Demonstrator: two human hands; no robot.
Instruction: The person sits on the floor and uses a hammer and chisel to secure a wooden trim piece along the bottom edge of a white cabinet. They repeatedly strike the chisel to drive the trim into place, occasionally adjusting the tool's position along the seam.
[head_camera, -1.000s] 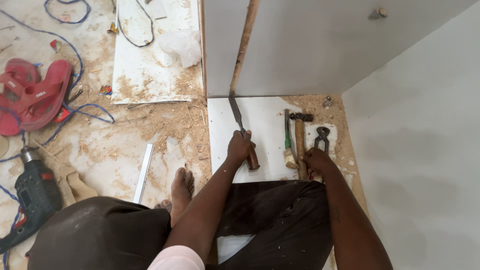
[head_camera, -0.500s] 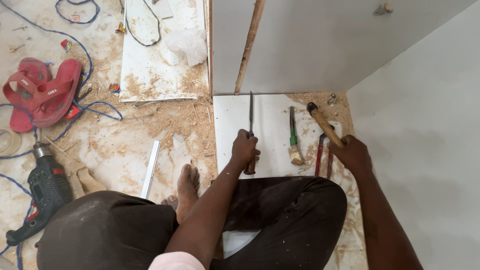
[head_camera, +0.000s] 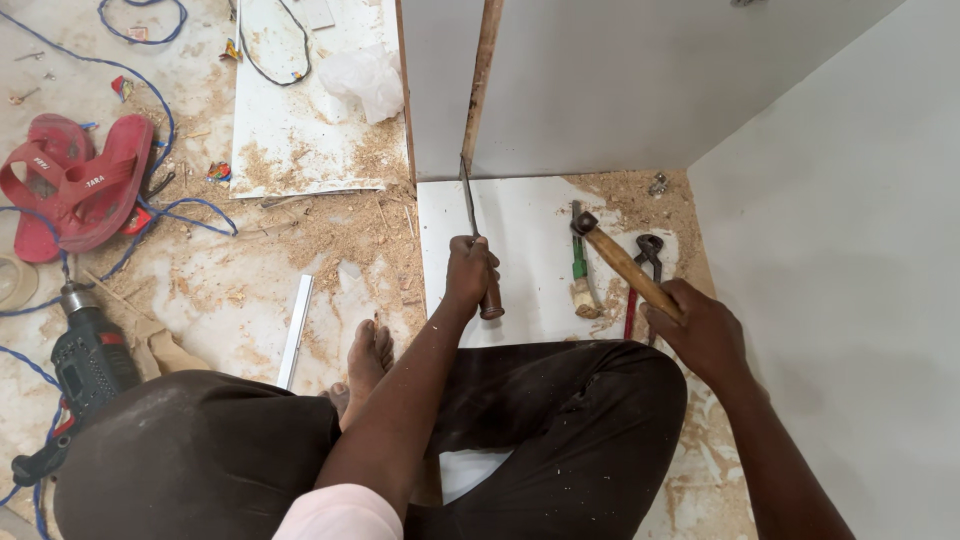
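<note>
My left hand (head_camera: 470, 272) grips a chisel (head_camera: 474, 225) with a dark red wooden handle; its steel blade points up at the foot of a brown wooden strip (head_camera: 482, 80) on the grey cabinet panel (head_camera: 600, 90). My right hand (head_camera: 705, 330) holds a wooden-handled hammer (head_camera: 620, 260) lifted above the white board (head_camera: 525, 250), its dark head pointing toward the chisel. Between the hands lie a green-handled tool (head_camera: 579, 265) and red-handled pincers (head_camera: 642, 262).
I sit cross-legged with a bare foot (head_camera: 365, 360) on the sawdust-covered floor. A power drill (head_camera: 85, 365), red sandals (head_camera: 75, 180) and blue cable (head_camera: 150, 120) lie to the left. A white panel (head_camera: 300, 110) lies beyond. A grey wall (head_camera: 850, 250) rises to the right.
My right hand has picked the hammer up from the board and raised it. My left hand has turned the chisel upright so its blade points at the wooden strip.
</note>
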